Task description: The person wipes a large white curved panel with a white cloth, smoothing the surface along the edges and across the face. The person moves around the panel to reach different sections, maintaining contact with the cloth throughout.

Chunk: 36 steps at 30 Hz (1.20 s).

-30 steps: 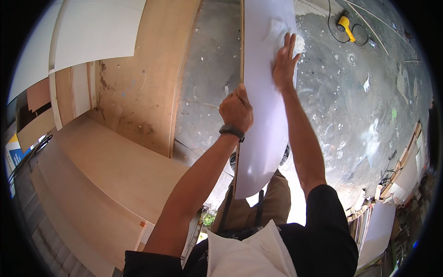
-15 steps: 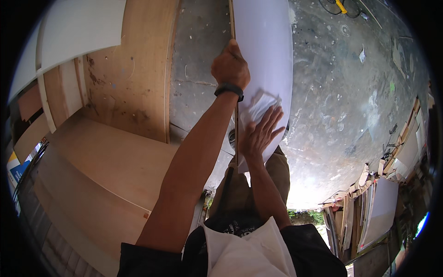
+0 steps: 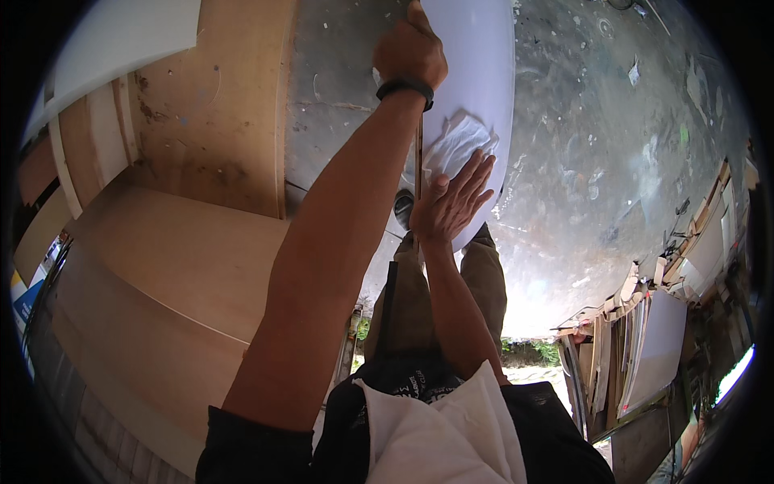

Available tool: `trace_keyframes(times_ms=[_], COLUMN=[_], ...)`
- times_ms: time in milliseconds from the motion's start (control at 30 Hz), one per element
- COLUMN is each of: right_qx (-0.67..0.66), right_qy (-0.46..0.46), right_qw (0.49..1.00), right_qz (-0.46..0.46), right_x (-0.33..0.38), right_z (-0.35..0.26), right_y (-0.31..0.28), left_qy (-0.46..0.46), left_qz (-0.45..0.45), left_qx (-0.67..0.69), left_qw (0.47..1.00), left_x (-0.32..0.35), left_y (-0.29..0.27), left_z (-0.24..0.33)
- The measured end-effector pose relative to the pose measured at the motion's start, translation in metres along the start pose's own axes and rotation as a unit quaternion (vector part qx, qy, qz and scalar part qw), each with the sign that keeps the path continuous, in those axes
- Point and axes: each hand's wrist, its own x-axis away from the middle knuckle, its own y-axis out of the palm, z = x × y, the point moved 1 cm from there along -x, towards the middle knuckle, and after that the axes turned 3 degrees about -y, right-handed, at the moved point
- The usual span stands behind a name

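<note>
**White panel, both hands on it**

Left hand [image 3: 409,50] grips the far left edge of the upright white panel [image 3: 476,73]. Right hand [image 3: 451,202], fingers spread flat, presses a white cloth [image 3: 458,143] against the panel's near face. Plywood sheets [image 3: 161,266] lie left.

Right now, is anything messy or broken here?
The board looks whole; the left hand grips its edge and the right hand presses a crumpled white cloth on it. The messy part is the grey floor: it is blotched with pale stains and dotted with small scraps. Nothing looks broken.
</note>
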Motion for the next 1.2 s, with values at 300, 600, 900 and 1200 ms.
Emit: trace_keyframes(times_ms=[300,600,900,1200], right_qx=[-0.002,0.042,-0.055,-0.055], right_qy=[0.011,-0.018,-0.038,-0.078], right_qw=[1.0,0.999,0.996,0.99], right_qz=[-0.008,0.003,0.053,0.108], right_x=[0.056,0.054,0.052,0.048], right_z=[0.033,0.034,0.055,0.056], right_y=[-0.008,-0.002,-0.002,0.005], left_qy=[0.008,0.117,0.062,-0.044], left_qz=[0.037,0.08,0.003,-0.046], left_qx=[-0.014,0.018,0.13,0.064], left_qw=[0.999,0.99,0.99,0.996], left_x=[0.0,0.022,0.155,0.202], left_y=[0.006,-0.006,0.011,0.0], left_z=[0.005,-0.007,-0.075,-0.092])
